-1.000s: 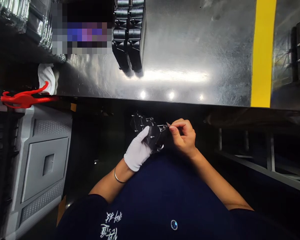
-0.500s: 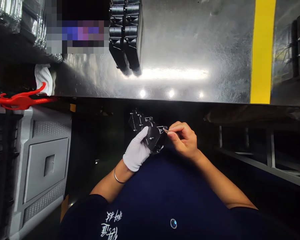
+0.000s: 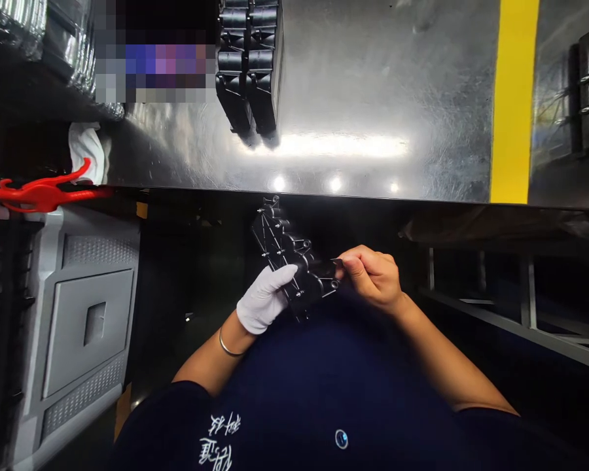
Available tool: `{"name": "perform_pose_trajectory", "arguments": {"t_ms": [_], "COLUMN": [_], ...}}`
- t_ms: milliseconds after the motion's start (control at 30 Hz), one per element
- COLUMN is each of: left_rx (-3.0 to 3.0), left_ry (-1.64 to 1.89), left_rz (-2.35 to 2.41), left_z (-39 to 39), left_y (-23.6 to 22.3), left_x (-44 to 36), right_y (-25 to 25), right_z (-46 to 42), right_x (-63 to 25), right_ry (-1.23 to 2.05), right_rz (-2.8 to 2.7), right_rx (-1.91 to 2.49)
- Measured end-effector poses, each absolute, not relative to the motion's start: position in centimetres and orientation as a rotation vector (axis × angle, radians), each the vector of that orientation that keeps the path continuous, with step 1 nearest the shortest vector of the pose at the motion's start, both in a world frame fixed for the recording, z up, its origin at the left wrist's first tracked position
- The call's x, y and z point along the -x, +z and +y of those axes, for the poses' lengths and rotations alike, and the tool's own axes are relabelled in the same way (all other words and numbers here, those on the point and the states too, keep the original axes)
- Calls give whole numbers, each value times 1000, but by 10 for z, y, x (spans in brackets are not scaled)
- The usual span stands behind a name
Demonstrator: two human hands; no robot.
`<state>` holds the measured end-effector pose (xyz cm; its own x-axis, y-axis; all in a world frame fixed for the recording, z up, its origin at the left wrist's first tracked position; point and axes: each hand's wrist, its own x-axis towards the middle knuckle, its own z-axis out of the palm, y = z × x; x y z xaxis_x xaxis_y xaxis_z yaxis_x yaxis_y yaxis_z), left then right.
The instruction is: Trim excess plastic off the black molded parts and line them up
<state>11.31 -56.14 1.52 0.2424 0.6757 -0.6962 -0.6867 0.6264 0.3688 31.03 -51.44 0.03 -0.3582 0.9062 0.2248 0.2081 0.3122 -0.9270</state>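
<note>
The gloved left hand (image 3: 264,299) grips one black part (image 3: 288,254) just short of the table (image 3: 373,98). The bare right hand (image 3: 375,278) pinches one small thing (image 3: 338,265) at its side, maybe a blade; it's too dark to tell. Two black blocks (image 3: 262,98) sit on the table, one yellow stripe (image 3: 514,104) to the right, one red tool (image 3: 44,195) and one white cloth (image 3: 88,149) left.

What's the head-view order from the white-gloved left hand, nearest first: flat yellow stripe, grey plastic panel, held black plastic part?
1. Black plastic part: in left hand.
2. Grey plastic panel: left side.
3. Yellow stripe: right, on metal bench.
</note>
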Motion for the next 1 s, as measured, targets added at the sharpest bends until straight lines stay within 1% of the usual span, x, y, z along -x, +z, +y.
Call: {"name": "perform_pose_trajectory", "arguments": {"t_ms": [100, 200, 400, 467, 633, 1000], "left_rx": [-125, -241, -270, -201, 45, 362], "left_ry": [954, 968, 947, 952, 962, 822], "left_rz": [977, 972, 957, 976, 996, 816], "left_z": [-558, -555, -554, -554, -556, -553], "left_y": [17, 23, 26, 23, 17, 18], "left_x": [-108, -105, -106, -108, -118, -132], "right_y": [10, 19, 24, 21, 8, 9], "right_z": [-512, -509, -505, -505, -504, -499], "right_x": [-316, -316, -315, -316, -315, -314], "right_ry": [1025, 1056, 1036, 960, 727, 634], "right_rz": [-1988, -2173, -2300, -2298, -2209, -2208], "right_rx": [826, 671, 546, 562, 767, 881]}}
